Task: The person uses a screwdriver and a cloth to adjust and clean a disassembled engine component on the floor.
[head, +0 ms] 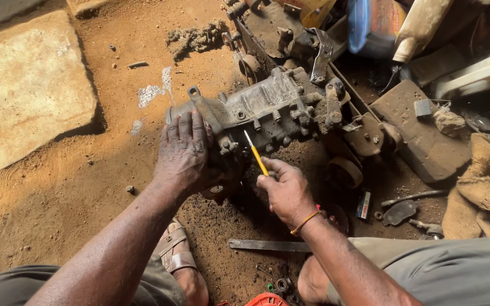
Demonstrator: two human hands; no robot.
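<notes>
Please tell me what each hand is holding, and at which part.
The right hand holds a yellow screwdriver by its handle end. The left hand grips nothing; it presses flat on the greasy metal engine part.

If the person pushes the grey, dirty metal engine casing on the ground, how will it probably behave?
The grey metal engine casing looks like thick cast metal, so it is probably heavy and stiff. Its blocky shape lies on the sandy ground, so it would likely drag, not roll. Its grimy surface may be slippery; the left hand rests on one end.
</notes>
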